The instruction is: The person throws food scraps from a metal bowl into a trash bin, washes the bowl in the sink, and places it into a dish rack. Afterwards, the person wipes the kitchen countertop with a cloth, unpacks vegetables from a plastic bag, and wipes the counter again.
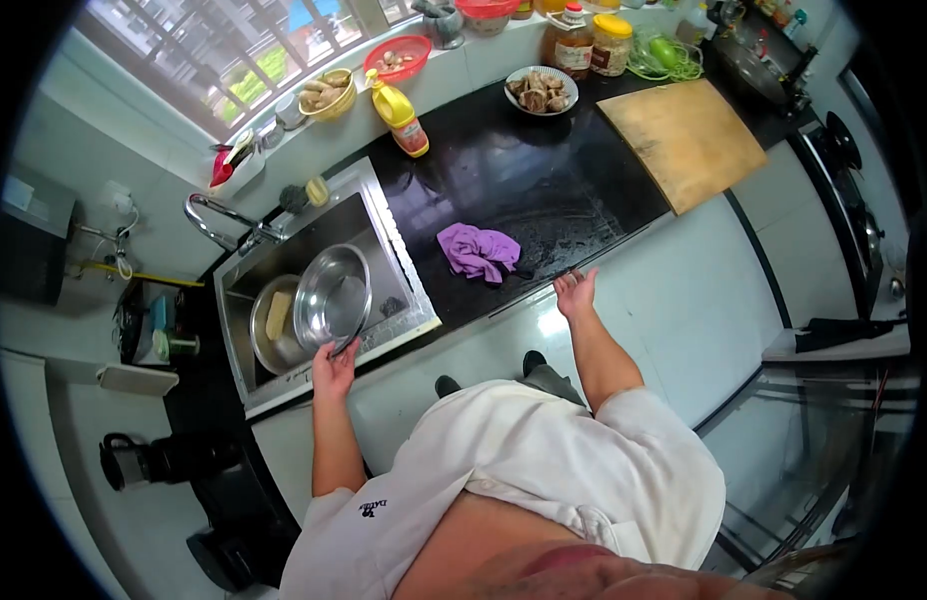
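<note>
My left hand [335, 370] is at the sink's front edge, its fingers closed on the near rim of a shiny stainless steel bowl [334, 285]. The bowl is tilted and partly overlaps a second metal basin [261, 325], which has a yellowish sponge-like block [279, 315] in it. Both are in the steel sink [416, 290]. Palm up with its fingers apart, my right hand [577, 292] is at the front edge of the black countertop [574, 190] and holds nothing. A crumpled purple cloth [479, 251] lies on the wet counter to its left.
A faucet [229, 235] reaches over the sink from behind. Along the back stand a yellow bottle [399, 118], a plate of brown chunks [541, 92] and jars [611, 47]. A wooden cutting board [684, 140] lies at right, near a wok [752, 68].
</note>
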